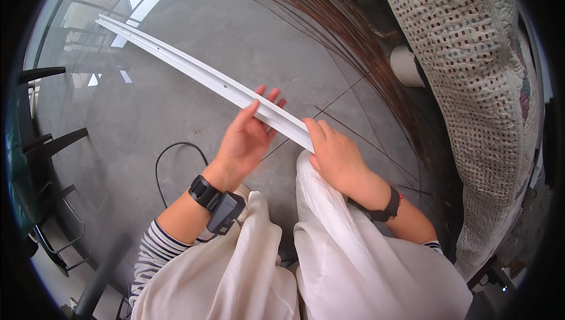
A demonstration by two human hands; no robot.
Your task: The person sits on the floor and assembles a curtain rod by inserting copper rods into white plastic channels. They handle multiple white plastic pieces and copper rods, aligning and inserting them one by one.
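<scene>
Left hand (pixel 244 140) and right hand (pixel 335 158) both grasp the near end of a long white rail (pixel 194 72). White cloth (pixel 329 249) seemingly hangs from that end.

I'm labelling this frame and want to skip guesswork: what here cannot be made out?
Head view only:
- Near end of the white rail: hidden behind the right hand.
- Left hand palm side and grip: turned away, only its back shows.
- Black cable: its ends run under the left forearm and white cloth.
- Dark chairs: cut by the fisheye rim.
</scene>
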